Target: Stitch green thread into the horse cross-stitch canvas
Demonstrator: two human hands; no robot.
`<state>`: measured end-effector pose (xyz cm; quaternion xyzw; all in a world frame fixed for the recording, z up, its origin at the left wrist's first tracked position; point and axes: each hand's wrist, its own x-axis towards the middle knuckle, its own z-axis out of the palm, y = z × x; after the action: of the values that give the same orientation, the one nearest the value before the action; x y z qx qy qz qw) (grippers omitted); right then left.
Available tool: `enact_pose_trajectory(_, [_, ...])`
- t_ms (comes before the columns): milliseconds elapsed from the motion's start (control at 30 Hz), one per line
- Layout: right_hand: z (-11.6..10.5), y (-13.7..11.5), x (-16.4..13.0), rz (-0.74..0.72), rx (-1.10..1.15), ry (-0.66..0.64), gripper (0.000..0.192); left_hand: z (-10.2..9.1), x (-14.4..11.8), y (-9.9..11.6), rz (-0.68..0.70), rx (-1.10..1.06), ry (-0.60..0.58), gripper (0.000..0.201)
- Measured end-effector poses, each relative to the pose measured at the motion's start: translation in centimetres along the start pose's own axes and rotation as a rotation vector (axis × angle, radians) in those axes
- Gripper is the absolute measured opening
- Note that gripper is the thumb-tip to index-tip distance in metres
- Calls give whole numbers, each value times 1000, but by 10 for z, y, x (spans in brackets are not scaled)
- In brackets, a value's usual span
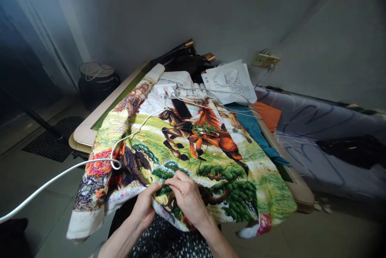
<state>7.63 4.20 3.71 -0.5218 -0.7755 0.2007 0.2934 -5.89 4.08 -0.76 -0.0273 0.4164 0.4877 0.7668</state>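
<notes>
At the near edge of the worktop [90, 127] I see both hands meeting over the embroidered cloth [187, 157], a big stitched picture of horses and green trees that drapes off the front toward my lap. My left hand [144, 207] comes up from below with the wrist bent, thumb on top and fingers tucked under the hem, so it pinches the cloth's fold. My right hand [187, 197] lies palm down on the fabric, fingers curled and the fingertips [170, 182] drawn together at one spot beside the left thumb; they are pressed to the cloth, though whether they nip a needle or thread is too small for me to tell.

A white cable [75, 167] runs in from the lower left, loops on the cloth near the left hand and goes on up to the white chargers [169, 90] at the far end. A dark phone [181, 108] lies on the cloth just below them, with a white bag [232, 83] behind. Well apart on the right, a bed [325, 137] runs along the wall.
</notes>
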Motion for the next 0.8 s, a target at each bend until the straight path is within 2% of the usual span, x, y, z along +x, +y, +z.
enact_pose_trajectory(333, [-1, -3, 1, 28, 6, -8, 25, 3, -4, 4, -19, -27, 3, 6])
enact_pose_trajectory(533, [5, -1, -2, 83, -156, 44, 17, 3, -5, 3, -16, -31, 0, 6])
enact_pose_trajectory(700, [8, -13, -3, 3, -233, 45, 19, 1, -8, 4, -22, -48, 0, 12])
enact_pose_trajectory(800, [12, -24, -3, -35, -389, 8, 23, -2, -9, 4, -7, -39, -11, 17])
